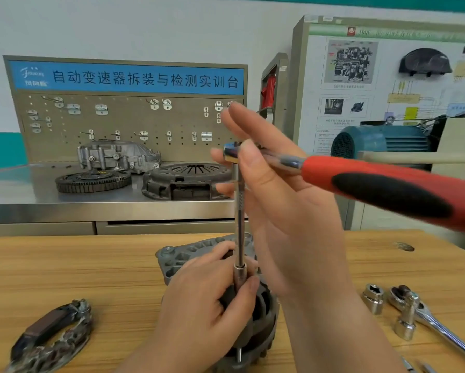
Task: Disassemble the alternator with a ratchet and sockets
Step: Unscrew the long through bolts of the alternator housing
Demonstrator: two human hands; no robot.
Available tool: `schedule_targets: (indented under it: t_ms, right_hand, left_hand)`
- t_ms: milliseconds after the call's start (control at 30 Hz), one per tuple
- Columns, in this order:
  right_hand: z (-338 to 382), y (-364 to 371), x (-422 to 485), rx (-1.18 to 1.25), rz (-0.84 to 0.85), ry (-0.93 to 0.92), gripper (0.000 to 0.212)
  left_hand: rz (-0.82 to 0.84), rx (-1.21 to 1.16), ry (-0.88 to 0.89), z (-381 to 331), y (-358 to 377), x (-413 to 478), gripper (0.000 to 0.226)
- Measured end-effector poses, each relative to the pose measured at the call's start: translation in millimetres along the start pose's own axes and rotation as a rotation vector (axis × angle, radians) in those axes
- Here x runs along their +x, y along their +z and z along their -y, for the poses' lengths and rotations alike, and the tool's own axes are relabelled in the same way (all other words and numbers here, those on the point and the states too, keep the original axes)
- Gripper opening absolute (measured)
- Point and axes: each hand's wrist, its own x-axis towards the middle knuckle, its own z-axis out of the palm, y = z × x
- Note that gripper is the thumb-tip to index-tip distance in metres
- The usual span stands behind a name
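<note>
- Far left, table: a removed part [51,337], dark, with windings and metal tabs, lies on the wooden table [91,265], well apart from the work.
- Back bench: a flywheel [91,181], a clutch cover [182,181] and a cast housing [118,156] sit below a pegboard. None is in use.
- Alternator [188,262]: stands on the table at centre, under the left hand. No clamp or vice shows.
- Left hand [207,300]: fingers and thumb curl round the socket [239,275] at the foot of the extension bar [239,219], with the hand resting on the alternator.
- Extension bar: long and upright, running from the socket up to the ratchet [287,161].
- Right hand [279,195]: pinches the ratchet's head lightly between thumb and fingers, the upper fingers straight and free. The red handle [387,192] juts right, unheld.
- Far right: a loose socket [374,297] and a second ratchet [435,327], chrome, lie on the table.
- Step, judged: seating or spinning the socket on a fastener. The fastener itself is hidden by the left hand.
- Risk 1: a long bar under a light pinch may tilt, and the socket could ride off and round the fastener.
- Risk 2: the weight of the unheld handle may swing the head and pull the bar off plumb.
- Risk 3: a hard pull could twist or tip the unclamped alternator.
- Risk 4: the left fingers are close to the socket and could be nipped if it slips.
</note>
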Motion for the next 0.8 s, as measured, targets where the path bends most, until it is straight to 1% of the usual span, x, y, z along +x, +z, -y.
schedule_targets:
  t_ms: [100, 200, 267, 300, 400, 467, 533, 600, 667, 733, 800]
  right_hand:
    - [-1.4, 3.4, 0.2, 0.166, 0.007, 0.074, 0.025]
    - [-2.4, -0.3, 0.9, 0.305, -0.008, 0.182, 0.038]
    - [-1.5, -1.0, 0.9, 0.312, -0.03, 0.237, 0.047]
    - [-1.9, -0.7, 0.6, 0.296, -0.036, 0.239, 0.046]
    - [-2.5, 1.9, -0.8, 0.141, -0.043, 0.133, 0.028]
    - [-1.7, 2.5, -1.5, 0.097, -0.047, 0.067, 0.027]
    - [-0.8, 2.2, -1.0, 0.149, -0.028, 0.063, 0.027]
    - [-0.8, 1.8, -0.3, 0.248, -0.009, 0.124, 0.029]
    - [-1.5, 0.1, 0.5, 0.328, -0.007, 0.192, 0.037]
    - [-1.3, -1.0, 1.2, 0.35, -0.01, 0.24, 0.045]
    - [-0.9, -0.7, 1.1, 0.324, -0.001, 0.232, 0.041]
  left_hand:
    - [-0.013, -0.004, -0.002, -0.4, -1.1, 0.4, 0.026]
    - [-0.003, -0.063, 0.025, -1.0, -2.3, 0.4, 0.025]
    - [-0.001, -0.066, 0.03, -0.7, -2.2, 0.0, 0.024]
    - [-0.008, -0.056, 0.028, -0.2, -1.8, -0.1, 0.024]
    - [-0.013, -0.021, 0.015, -0.1, -1.0, 0.0, 0.025]
    - [-0.004, -0.002, 0.01, -0.7, -1.1, 0.4, 0.026]
    - [0.002, 0.011, 0.005, -1.4, -1.4, 0.7, 0.026]
    - [0.002, -0.011, 0.01, -1.8, -2.4, 0.8, 0.025]
    - [0.014, -0.046, 0.015, -1.6, -3.5, 0.7, 0.026]
    - [0.023, -0.053, 0.014, -0.8, -3.6, 0.1, 0.026]
    - [0.018, -0.044, 0.006, -0.2, -2.7, -0.4, 0.024]
